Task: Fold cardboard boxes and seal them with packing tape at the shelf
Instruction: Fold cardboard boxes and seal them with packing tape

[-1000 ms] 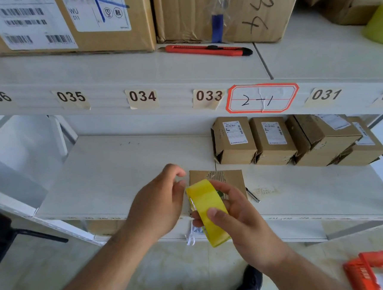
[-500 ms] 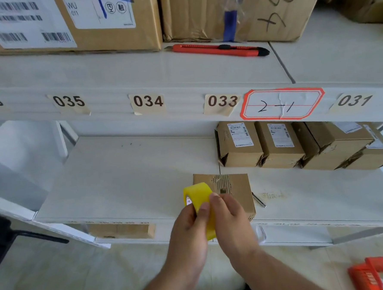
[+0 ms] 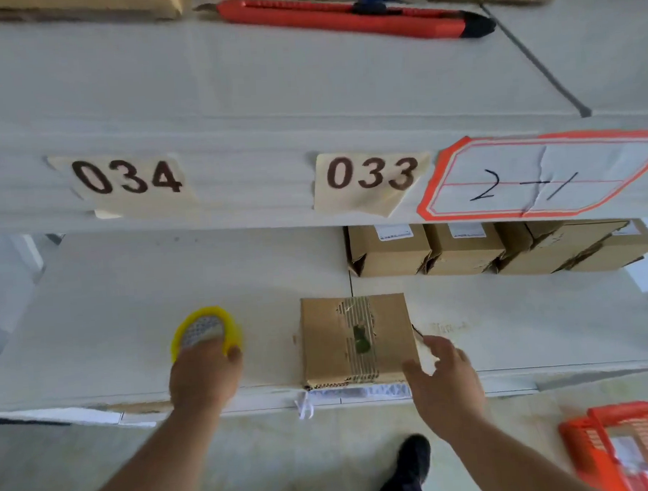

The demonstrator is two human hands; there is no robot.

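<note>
While the left hand [image 3: 205,377] is holding the yellow roll of packing tape [image 3: 205,330] flat on the white lower shelf [image 3: 110,315], its grip curled over the roll's near rim, the right hand [image 3: 446,382] is hovering with loose, spread fingers just beside the right edge of the small brown cardboard box [image 3: 356,338]. That box is sitting at the shelf's front edge, with bare shelf lying between it and the tape, and a row of labelled brown cartons [image 3: 497,248] is standing well behind it.
</note>
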